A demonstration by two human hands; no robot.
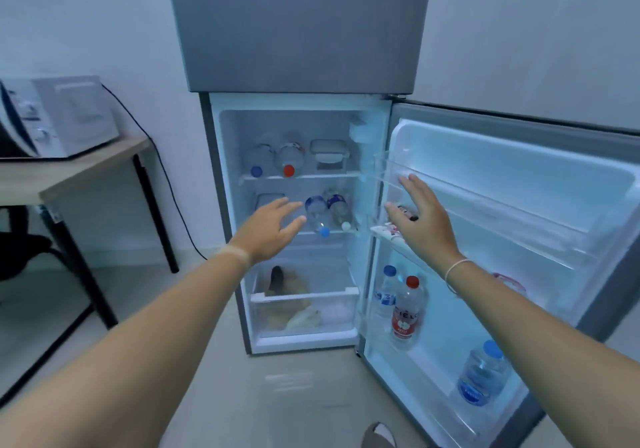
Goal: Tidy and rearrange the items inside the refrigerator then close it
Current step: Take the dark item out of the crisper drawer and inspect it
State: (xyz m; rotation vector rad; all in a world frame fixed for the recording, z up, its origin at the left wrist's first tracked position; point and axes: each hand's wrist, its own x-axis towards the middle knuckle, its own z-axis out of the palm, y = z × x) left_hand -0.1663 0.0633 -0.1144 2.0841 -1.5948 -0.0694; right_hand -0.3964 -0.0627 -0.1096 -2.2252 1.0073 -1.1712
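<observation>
Head camera view, looking forward and down: a grey refrigerator (298,28) stands against a white wall with its lower door (519,205) swung fully open to the right, so closing it is plainly not yet done. Both arms reach toward the lit interior. The left hand (268,227) is spread, fingers straight and holding nothing, in front of the middle shelf (332,232), close to two bottles lying on their sides there, one with a blue cap (317,215) and one with a white cap (341,210); whether it touches them cannot be told. The right hand (420,215) is also spread and empty, in front of the door's upper racks, just over a small dark packet (408,212) in the door rack. On the top shelf lie two more bottles, blue-capped (256,163) and red-capped (289,160), beside a lidded container (328,152). The bottom drawer (304,305) holds loosely piled food, hard to make out. In the door's lower racks stand a blue-capped bottle (386,291), a red-capped bottle (407,309) and a larger blue-capped bottle (483,375). To the left, a microwave (65,115) sits on a table (69,174). Judging by the scattered, lying bottles and empty hands, the tidying seems at an early stage, with most rearranging left.
</observation>
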